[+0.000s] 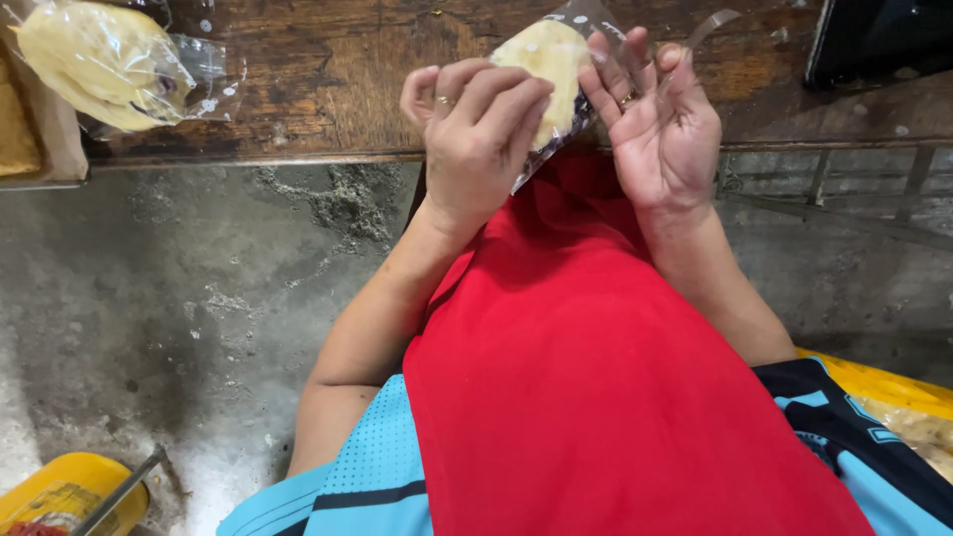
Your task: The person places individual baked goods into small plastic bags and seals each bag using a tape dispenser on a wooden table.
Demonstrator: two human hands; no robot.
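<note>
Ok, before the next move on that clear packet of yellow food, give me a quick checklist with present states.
1. Left hand grips the clear packet: ok.
2. Right hand has a hold on the packet: not ok, palm open, only fingertips at its edge.
3. Packet sealed: cannot tell.
4. Strip of clear tape at the right fingertips: ok.
5. Packet over the wooden table edge, not the floor: ok.
6. Second filled bag lies apart on the table: ok.
</note>
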